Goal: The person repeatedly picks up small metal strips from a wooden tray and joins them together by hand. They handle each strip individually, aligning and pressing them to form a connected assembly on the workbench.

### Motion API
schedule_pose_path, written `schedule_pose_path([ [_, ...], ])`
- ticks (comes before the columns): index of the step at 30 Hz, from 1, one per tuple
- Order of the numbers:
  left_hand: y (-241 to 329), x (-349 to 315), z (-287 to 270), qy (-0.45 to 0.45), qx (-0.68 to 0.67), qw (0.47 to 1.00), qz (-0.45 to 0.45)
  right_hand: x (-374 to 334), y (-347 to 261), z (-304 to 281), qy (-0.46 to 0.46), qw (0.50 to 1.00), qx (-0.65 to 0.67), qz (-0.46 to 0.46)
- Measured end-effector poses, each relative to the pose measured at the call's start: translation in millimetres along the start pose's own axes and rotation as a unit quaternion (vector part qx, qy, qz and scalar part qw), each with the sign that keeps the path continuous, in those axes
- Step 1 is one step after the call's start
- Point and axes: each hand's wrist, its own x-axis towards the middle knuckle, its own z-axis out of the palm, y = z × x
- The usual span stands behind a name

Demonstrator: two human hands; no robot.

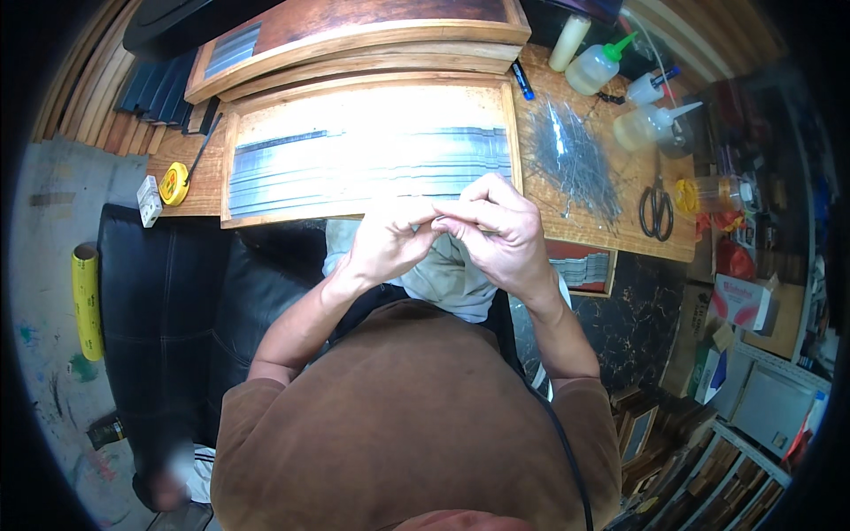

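Both of my hands meet over my lap, just off the near edge of the wooden tray. My left hand is closed, its fingertips pressed toward those of the right. In a pinch, my right hand has thumb and forefinger together. Whatever lies between the fingertips is hidden or too small to make out. Rows of thin grey strips fill the lower part of the tray, and strong glare whitens its far part. Below my hands, a pale cloth covers my lap.
Stacked wooden frames stand behind the tray. To the right lie a heap of thin dark strands, black-handled scissors and a green-capped squeeze bottle. A yellow tape measure sits left. Another person is at lower left, by the black sofa.
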Motion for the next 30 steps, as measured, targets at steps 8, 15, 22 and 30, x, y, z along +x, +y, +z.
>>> schedule_pose_path([
  [8, -2.1, -4.0, 7.5, 0.019, -0.081, 0.996, -0.013, -1.2, 4.6, -1.4, -0.014, 1.0, 0.019, -0.01],
  [15, -5.4, -0.4, 0.0, -0.022, -0.028, 0.998, -0.055, -3.8, 10.9, 0.5, 0.007, 1.0, 0.02, -0.008],
  [22, 28.2, -21.9, -6.8, -0.145, -0.199, 0.94, -0.236, -43.5, -5.7, 13.6, 0.01, 0.99, 0.045, 0.135],
  [30, -42.7, -42.9, 6.3, -0.127, -0.404, 0.797, -0.43, -76.0, 62.4, 53.1, 0.039, 0.801, 0.424, 0.421],
])
